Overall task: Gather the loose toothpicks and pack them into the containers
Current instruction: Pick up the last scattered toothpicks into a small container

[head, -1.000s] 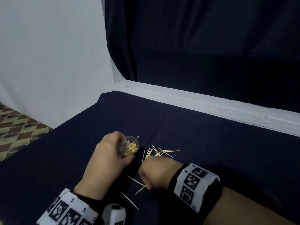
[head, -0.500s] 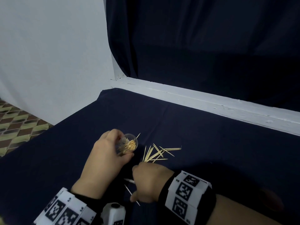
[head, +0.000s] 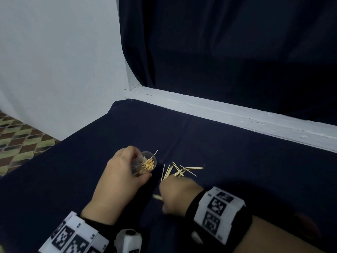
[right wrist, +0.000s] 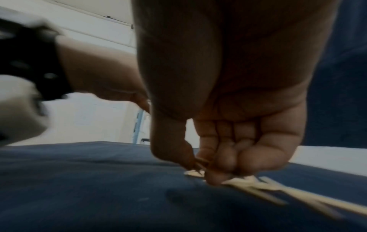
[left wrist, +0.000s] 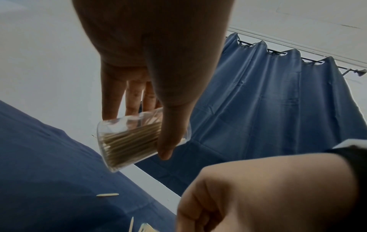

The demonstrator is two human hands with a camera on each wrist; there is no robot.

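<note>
Looks like a home room: patterned floor tiles (head: 20,139), painted white wall (head: 54,61), dark blue curtain (left wrist: 268,102) on rod (left wrist: 309,60), cloth-covered table (head: 237,170) w/ sill behind.

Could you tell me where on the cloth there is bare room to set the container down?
Bare cloth lies between the loose toothpicks and the white ledge, and left of the left hand. It is crowded between the container and the right hand.

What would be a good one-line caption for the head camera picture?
Left hand holds a clear container of toothpicks while the right hand gathers loose toothpicks from the dark cloth.
</note>
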